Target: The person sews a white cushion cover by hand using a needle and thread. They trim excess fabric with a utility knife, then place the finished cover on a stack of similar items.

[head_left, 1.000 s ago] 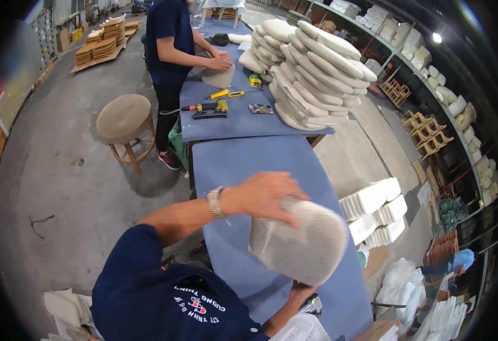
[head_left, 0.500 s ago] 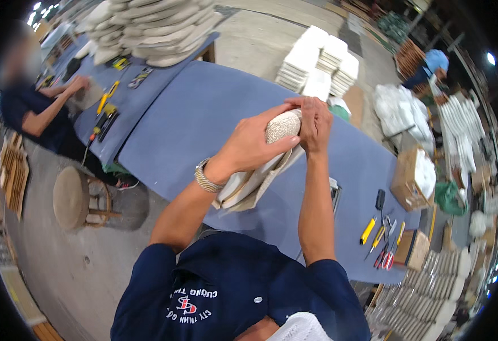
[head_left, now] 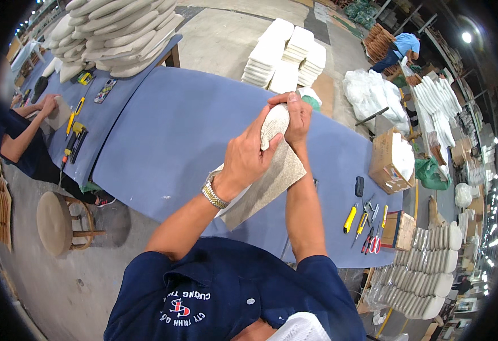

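Note:
Above the blue-topped table [head_left: 164, 125], I hold a beige fabric-covered pad [head_left: 275, 121] between both hands, its rounded end pointing away from me. My left hand [head_left: 247, 152], with a metal watch at the wrist, wraps its left side, thumb lying across the fabric. Curled over the far right edge of the pad is my right hand [head_left: 296, 118], its fingertips partly hidden. A loose flap of beige fabric [head_left: 269, 187] hangs from the pad over my right forearm. Something white shows under the flap near my left wrist.
At the table's right lie a yellow utility knife [head_left: 350, 218], red-handled scissors [head_left: 375, 244] and several other hand tools, beside a small wooden box [head_left: 398, 230] and a cardboard box [head_left: 386, 162]. Cushions [head_left: 118, 40] are piled far left, near a co-worker [head_left: 19, 131]. A stool [head_left: 55, 223] stands left.
The pad has turned in my hands, and its fabric flap now spreads to the right over my right forearm. My view has shifted, so the surroundings sit further left.

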`<state>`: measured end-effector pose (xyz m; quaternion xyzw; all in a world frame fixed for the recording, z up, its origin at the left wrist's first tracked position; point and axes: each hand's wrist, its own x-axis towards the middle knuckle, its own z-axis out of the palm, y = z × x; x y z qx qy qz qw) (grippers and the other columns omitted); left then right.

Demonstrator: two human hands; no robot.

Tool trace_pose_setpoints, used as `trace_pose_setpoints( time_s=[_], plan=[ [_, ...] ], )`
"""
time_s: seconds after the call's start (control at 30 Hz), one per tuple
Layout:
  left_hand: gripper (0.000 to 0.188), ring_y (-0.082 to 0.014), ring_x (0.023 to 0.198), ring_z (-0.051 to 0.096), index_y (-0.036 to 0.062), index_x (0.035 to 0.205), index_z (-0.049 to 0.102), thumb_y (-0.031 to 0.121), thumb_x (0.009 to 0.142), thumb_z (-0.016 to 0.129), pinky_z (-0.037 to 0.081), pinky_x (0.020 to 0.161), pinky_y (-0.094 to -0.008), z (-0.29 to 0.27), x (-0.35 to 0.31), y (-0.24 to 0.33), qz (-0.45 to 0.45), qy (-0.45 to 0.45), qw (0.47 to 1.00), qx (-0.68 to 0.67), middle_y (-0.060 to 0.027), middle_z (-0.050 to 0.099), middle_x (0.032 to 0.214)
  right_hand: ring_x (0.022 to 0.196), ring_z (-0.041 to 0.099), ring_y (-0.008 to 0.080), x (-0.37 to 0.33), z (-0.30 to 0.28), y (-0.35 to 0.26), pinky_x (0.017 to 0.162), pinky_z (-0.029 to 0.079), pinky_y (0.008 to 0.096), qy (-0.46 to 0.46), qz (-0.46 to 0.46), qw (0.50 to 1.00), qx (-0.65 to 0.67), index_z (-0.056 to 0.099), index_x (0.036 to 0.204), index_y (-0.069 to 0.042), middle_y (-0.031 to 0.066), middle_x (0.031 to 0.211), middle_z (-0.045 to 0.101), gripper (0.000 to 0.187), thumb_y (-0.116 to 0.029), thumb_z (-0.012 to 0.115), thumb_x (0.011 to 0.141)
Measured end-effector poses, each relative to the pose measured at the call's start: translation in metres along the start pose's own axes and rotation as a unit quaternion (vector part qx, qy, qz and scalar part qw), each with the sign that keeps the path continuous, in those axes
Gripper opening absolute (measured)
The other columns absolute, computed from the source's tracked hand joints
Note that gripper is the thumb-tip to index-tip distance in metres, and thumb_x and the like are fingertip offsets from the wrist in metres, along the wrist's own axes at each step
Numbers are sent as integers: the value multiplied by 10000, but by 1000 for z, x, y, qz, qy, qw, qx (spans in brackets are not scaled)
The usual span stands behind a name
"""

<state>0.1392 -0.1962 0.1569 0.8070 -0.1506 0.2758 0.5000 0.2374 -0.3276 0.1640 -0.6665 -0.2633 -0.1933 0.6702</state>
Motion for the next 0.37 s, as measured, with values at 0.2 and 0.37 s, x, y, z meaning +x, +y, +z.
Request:
trace_pose_setpoints(
  time_s=[0.2, 0.37],
  plan=[
    [606, -400, 1111, 688, -16, 1490, 444, 291, 1001, 631, 561, 888, -406, -10, -24, 1, -28, -69, 993, -89, -266, 655, 1279, 661, 645, 205, -5, -15, 4, 659, 508, 322, 28, 5, 1000, 6, 721, 839, 66, 154, 738, 702, 526, -313, 414, 1034],
    [748, -350, 1288, 605, 76, 1588, 320, 411, 995, 628, 415, 1136, -392, -32, -124, -94, -91, -200, 975, -29, -206, 640, 1358, 671, 658, 218, -16, -42, 11, 657, 514, 325, 55, 19, 998, 11, 730, 852, 60, 166, 728, 700, 526, -325, 419, 1031]
  ],
)
